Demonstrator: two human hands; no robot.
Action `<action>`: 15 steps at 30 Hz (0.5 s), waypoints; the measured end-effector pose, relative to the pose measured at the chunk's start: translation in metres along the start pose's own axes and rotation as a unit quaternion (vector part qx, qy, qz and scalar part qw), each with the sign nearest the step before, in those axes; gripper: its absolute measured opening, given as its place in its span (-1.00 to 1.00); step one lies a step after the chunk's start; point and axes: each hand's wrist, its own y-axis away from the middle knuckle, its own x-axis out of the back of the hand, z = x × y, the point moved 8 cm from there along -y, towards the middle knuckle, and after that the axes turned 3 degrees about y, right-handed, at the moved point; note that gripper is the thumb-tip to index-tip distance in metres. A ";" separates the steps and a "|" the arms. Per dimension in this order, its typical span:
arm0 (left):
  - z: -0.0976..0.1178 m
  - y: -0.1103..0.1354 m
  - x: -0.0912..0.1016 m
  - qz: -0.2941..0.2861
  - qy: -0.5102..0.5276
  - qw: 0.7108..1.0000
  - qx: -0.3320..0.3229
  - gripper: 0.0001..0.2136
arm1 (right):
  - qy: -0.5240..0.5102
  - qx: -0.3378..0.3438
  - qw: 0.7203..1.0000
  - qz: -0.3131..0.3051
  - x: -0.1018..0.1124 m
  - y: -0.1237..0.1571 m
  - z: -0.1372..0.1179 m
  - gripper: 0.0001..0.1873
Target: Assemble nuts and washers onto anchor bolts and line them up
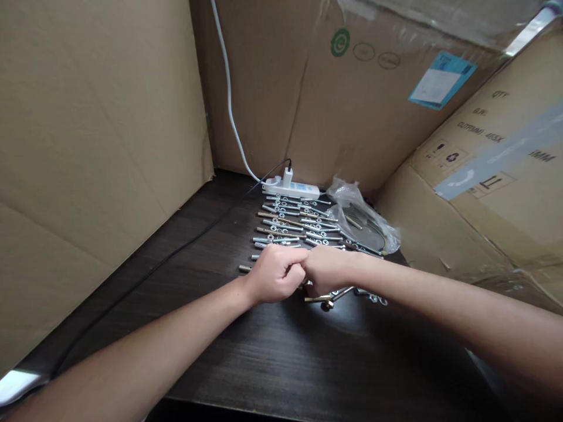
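Left hand [275,274] and right hand [328,271], closed fists touching, contents hidden; loose bolts [328,299] lie crosswise on the bench [308,363] just under the right hand, bolt rows [294,225] just beyond both.

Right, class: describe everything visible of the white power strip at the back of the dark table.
The white plastic power strip is a long flat bar lying at the back of the dark wooden table, close to the cardboard wall. A small white plug with a black cable sits in it; a white cord climbs the cardboard.
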 end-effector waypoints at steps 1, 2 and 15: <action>0.001 0.000 0.000 0.002 -0.004 1.000 -0.007 -0.82 | 0.003 0.002 1.000 0.002 0.001 0.001 -0.001 -0.68; 0.001 0.000 0.000 0.003 -0.008 1.000 -0.013 -0.83 | 0.007 0.004 1.000 0.006 0.003 0.002 -0.001 -0.69; 0.000 0.000 0.000 0.007 -0.020 1.000 -0.004 -0.82 | 0.024 -0.098 0.993 0.061 0.011 0.032 -0.004 -0.71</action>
